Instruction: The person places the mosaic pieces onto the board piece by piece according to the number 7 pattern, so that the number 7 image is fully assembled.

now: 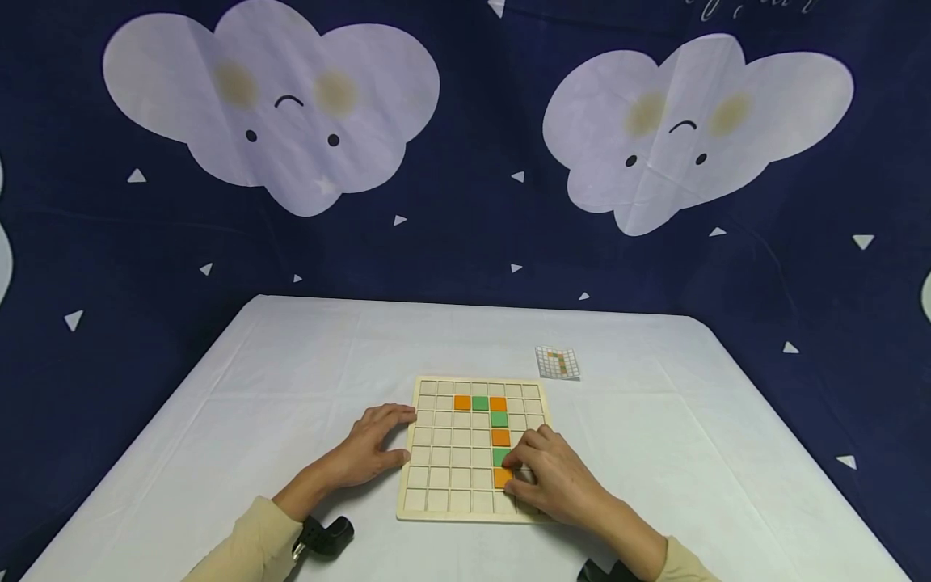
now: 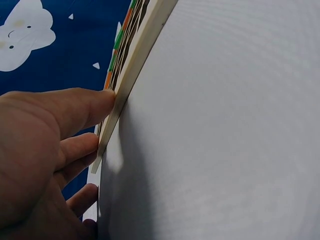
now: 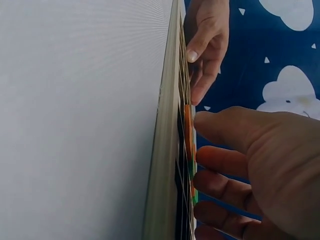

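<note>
A pale wooden grid board [image 1: 451,517] lies on the white-covered table. Orange and green square tiles sit in its cells, running along an upper row and then down a column. My right hand [image 1: 556,477] is over the board's right part, thumb and fingertips touching the lowest orange tile [image 1: 502,478], just below a green tile [image 1: 500,457]. In the right wrist view that orange tile [image 3: 188,130] lies level in the grid, with the thumb and bent fingers spread along it. My left hand [image 1: 364,453] rests at the board's left edge, thumb [image 2: 95,106] and fingertips touching the side.
A small card [image 1: 558,364] printed with a grid and an orange and green pattern lies past the board's upper right corner. Black wrist-camera mounts [image 1: 327,537] sit by the sleeves. A dark blue cloth [image 1: 480,242] with clouds hangs behind the table.
</note>
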A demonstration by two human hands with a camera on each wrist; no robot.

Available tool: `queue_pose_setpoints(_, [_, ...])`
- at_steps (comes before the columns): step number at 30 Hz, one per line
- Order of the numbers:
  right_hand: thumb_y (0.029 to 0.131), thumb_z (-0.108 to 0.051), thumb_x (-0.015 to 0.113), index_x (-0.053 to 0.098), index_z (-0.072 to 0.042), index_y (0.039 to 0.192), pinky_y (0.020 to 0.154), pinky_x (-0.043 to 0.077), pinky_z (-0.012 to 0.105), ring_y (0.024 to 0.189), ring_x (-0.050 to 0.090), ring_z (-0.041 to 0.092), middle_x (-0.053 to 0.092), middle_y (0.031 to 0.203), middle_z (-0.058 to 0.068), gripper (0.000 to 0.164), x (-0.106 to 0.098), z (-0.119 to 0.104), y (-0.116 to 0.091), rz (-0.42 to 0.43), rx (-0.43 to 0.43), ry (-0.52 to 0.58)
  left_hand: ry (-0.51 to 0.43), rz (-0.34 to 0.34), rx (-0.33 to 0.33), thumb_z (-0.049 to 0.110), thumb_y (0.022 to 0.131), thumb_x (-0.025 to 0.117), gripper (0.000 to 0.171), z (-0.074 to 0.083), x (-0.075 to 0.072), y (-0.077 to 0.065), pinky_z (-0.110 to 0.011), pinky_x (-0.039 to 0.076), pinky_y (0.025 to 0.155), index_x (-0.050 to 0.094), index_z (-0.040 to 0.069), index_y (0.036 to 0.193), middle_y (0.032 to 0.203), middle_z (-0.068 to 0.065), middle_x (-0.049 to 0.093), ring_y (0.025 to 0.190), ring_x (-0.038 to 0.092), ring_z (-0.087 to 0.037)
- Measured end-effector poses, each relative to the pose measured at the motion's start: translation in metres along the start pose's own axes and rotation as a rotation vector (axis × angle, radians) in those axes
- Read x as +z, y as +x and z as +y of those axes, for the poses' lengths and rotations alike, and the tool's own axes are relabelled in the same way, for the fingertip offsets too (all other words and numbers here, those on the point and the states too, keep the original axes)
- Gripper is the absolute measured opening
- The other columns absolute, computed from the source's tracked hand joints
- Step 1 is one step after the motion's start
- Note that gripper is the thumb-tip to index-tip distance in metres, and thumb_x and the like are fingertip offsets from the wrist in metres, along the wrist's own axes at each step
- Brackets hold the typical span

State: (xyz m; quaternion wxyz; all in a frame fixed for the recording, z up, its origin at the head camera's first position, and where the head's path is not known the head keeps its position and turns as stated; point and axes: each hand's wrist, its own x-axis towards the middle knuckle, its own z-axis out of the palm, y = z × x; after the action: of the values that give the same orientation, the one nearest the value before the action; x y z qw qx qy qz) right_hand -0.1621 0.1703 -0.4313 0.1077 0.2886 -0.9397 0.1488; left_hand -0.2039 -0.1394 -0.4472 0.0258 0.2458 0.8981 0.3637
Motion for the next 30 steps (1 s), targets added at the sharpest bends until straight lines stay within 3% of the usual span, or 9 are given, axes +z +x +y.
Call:
queue_pose_setpoints(16, [0.077, -0.028, 0.074, 0.072, -0.018, 0.092, 0.072, 0.036, 0.023, 0.08, 0.037, 0.002, 0.058, 0.087, -0.012, 0.018, -0.012, 0.009, 0.0, 0.048, 0.071, 0.049, 0.008, -0.008, -0.034, 0.016, 0.085, 0.066, 0.049, 0.007, -0.006, -0.004, -0.061, 0.021, 0.107, 0.053, 0.006, 0.131, 0.142, -0.01, 0.045, 0.136, 0.032, -0.036])
queue_pose_setpoints(20, [0.079, -0.028, 0.073, 0.071, -0.019, 0.092, 0.073, 0.038, 0.025, 0.081, 0.039, 0.002, 0.058, 0.087, -0.012, 0.016, -0.015, 0.013, 0.0, 0.056, 0.118, 0.057, 0.046, 0.046, -0.045, 0.015, 0.086, 0.065, 0.049, 0.012, -0.008, -0.007, -0.059, 0.023, 0.108, 0.052, 0.006, 0.132, 0.141, -0.01, 0.046, 0.136, 0.034, -0.034])
queue_pose_setpoints(30, [0.08, -0.024, 0.073, 0.07, -0.016, 0.096, 0.072, 0.038, 0.025, 0.084, 0.042, 0.005, 0.061, 0.09, -0.008, 0.018, -0.019, 0.026, -0.004, 0.125, 0.194, 0.071, 0.263, 0.216, -0.01, 0.019, 0.085, 0.068, 0.047, 0.019, -0.01, -0.016, -0.057, 0.03, 0.105, 0.055, 0.006, 0.128, 0.137, -0.011, 0.051, 0.135, 0.037, -0.034])
